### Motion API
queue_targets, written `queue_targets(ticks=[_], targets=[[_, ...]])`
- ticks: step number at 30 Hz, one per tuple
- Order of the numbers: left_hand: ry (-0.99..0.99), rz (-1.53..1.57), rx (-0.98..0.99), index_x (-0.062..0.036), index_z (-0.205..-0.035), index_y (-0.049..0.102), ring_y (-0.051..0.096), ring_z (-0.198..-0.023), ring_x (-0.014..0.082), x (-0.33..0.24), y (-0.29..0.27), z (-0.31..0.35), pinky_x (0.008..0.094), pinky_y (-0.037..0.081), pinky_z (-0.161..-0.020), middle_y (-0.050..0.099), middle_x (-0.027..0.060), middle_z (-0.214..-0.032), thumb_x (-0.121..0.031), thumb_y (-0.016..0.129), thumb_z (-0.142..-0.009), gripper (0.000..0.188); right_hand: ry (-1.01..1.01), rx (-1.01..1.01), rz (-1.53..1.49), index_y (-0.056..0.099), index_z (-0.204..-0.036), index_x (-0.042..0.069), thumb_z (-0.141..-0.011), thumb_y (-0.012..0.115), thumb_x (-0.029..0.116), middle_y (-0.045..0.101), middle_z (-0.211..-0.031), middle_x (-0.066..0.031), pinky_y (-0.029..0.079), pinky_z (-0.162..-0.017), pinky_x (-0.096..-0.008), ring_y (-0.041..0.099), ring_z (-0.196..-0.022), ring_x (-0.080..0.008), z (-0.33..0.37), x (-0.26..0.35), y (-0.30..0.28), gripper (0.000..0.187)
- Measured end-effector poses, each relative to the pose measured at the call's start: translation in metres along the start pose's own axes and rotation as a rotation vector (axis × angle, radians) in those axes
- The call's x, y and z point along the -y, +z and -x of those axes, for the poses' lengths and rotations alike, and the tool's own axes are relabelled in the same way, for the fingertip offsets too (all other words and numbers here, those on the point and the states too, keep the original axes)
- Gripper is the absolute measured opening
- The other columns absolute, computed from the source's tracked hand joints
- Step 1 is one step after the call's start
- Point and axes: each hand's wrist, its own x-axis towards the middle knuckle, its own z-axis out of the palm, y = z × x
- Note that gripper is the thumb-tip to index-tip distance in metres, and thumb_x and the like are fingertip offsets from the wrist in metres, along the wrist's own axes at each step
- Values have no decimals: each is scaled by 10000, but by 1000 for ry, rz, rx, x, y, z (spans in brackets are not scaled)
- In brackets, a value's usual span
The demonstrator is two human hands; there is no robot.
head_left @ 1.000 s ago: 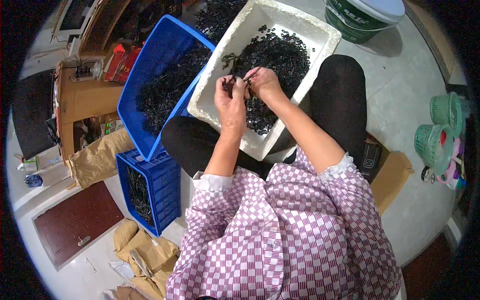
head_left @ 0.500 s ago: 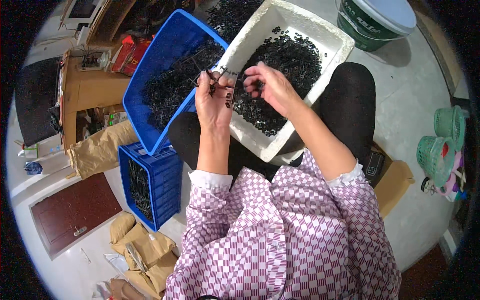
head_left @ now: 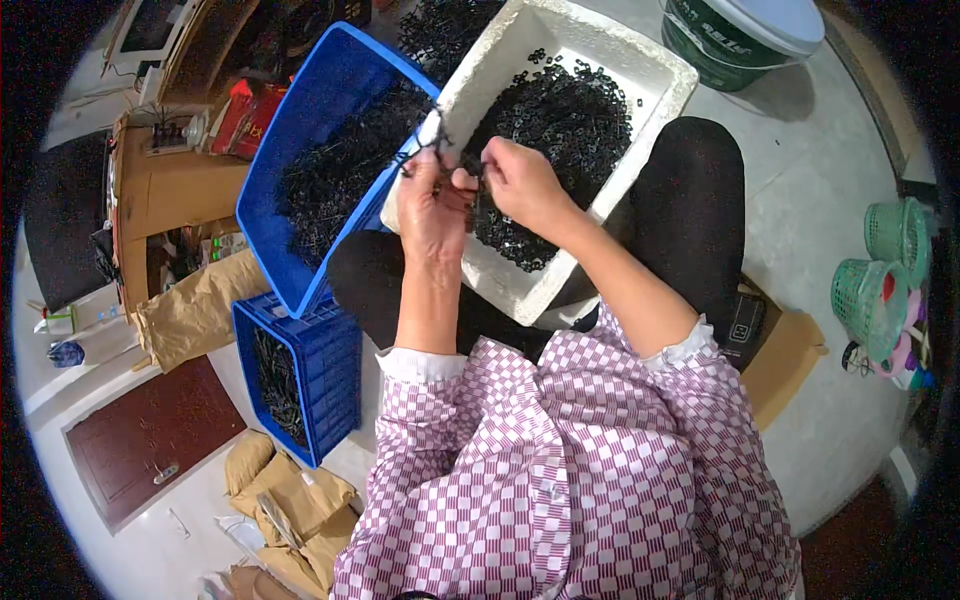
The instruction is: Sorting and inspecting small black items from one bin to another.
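Note:
My left hand (head_left: 433,210) is closed round a black plastic sprue (head_left: 441,130), whose thin branches stick up past the fingertips. Close by on its right, my right hand (head_left: 527,185) has its fingers pinched together at the sprue's side; what lies between them is too small to make out. Both hands are over the near left part of a white foam box (head_left: 655,70), which holds a heap of small black plastic pieces (head_left: 570,115). Left of it leans a blue crate (head_left: 275,165) with a tangle of black sprues (head_left: 345,165) inside.
A second blue crate (head_left: 335,385) with black parts stands lower left, near brown paper sacks (head_left: 300,500). A green bucket (head_left: 720,50) with a pale lid is at the far right. Green baskets (head_left: 865,300) sit along the right. My knees flank the foam box.
My right hand has closed its fingers and moved slightly left, up to the left hand. The left fingers have curled in, covering the small loose pieces seen earlier on the palm.

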Motion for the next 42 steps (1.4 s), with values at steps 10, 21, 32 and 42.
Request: queue_targets(ticks=[10,21,32,42], targets=[[-104,-247,8,-61,-847,498,531,-546,120,-2,9,27,226,453,-467,538,33,-705,-194,546,-867,143,-157,-63,315,538,-894,24,-792,546,162,590,-766,-137,449,-657,-368,555,-727,-320,-8,-14,-20,171],[-331,-404,-14,-38,-929,495,586,-649,146,-14,19,28,245,496,-554,563,48,-755,-215,541,-865,193,388,214,-866,513,-963,46,-877,524,230,613,-856,-66,480,-634,-270,604,-766,-171,-15,22,-53,203],[101,-149,36,-88,-974,473,575,-824,200,35,29,20,312,455,-712,581,67,-887,-314,457,-900,238,492,-190,-1182,496,-889,61,-880,500,124,606,-863,-75,499,-654,-270,612,-760,-153,0,27,-22,64],[183,-107,-52,-140,-966,464,590,-754,194,-1,13,5,303,478,-617,564,46,-828,-359,449,-900,230,410,6,-911,502,-929,75,-858,561,205,594,-845,-24,452,-583,-221,549,-671,-84,11,31,-10,160]])
